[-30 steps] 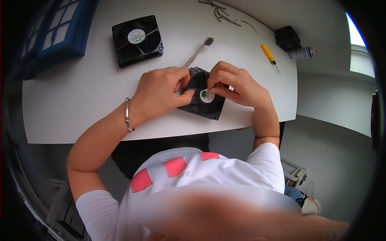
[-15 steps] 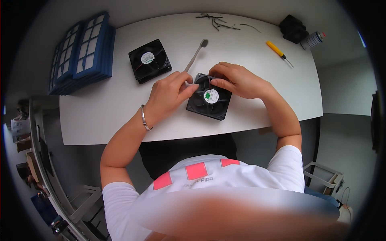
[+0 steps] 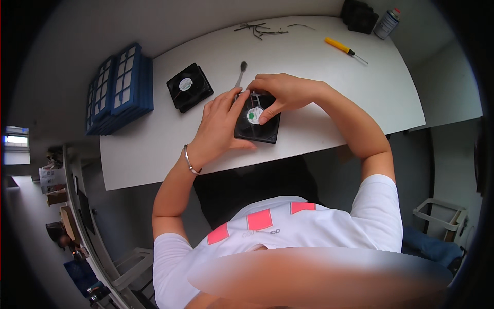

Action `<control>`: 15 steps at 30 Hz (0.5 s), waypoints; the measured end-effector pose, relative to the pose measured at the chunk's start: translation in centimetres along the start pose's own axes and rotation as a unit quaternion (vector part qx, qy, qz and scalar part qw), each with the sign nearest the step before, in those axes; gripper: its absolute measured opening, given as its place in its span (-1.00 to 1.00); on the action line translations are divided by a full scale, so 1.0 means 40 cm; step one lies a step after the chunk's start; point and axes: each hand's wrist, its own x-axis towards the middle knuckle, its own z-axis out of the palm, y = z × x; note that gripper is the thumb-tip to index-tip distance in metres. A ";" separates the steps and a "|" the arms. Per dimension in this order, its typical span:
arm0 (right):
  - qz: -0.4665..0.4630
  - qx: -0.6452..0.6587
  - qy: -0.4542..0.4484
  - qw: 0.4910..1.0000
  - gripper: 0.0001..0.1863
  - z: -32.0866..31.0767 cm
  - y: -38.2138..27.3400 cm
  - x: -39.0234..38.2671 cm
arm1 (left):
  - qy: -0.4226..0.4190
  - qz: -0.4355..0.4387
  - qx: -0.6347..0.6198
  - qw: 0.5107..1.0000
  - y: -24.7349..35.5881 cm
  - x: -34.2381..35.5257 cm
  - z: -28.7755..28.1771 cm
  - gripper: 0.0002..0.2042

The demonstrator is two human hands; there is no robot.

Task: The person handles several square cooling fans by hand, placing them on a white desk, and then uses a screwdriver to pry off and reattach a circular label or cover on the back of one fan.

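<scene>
A black square cooling fan [image 3: 265, 133] lies on the white desk, with a round white-and-green label on its hub. My left hand [image 3: 218, 118] grips it along the left side, fingertips at the far left corner and thumb by the near edge. Over the far part of the frame curls my right hand [image 3: 283, 92]; its thumb rests at the hub label and its other fingers bend around the far edge. What lies under those fingers is partly hidden. Just beyond my hands is a toothbrush [image 3: 240, 77] with a grey handle and dark bristles.
Another black fan [image 3: 188, 92] lies to the left. Blue-framed filters [image 3: 123, 82] are stacked at the far left. Black cable ties [image 3: 260, 31] lie at the back. A yellow-handled screwdriver [image 3: 339, 47], black fans [image 3: 360, 18] and a spray can [image 3: 387, 24] are at the far right.
My left hand has opened wider around the fan's left side, its thumb dropping to the near edge. My right thumb has shifted onto the hub label. The whole view has turned slightly.
</scene>
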 end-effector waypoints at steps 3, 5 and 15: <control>0.000 0.024 -0.006 1.000 -0.18 -0.010 0.018 0.005 | -0.019 -0.010 0.014 1.000 0.003 0.019 -0.008 0.13; 0.062 0.191 -0.036 0.979 -0.19 -0.024 0.026 0.009 | -0.044 0.005 0.003 0.999 0.007 0.034 -0.027 0.10; -0.092 0.497 -0.229 0.832 0.10 0.029 0.081 0.016 | 0.041 0.217 0.147 0.964 0.038 0.069 -0.101 -0.16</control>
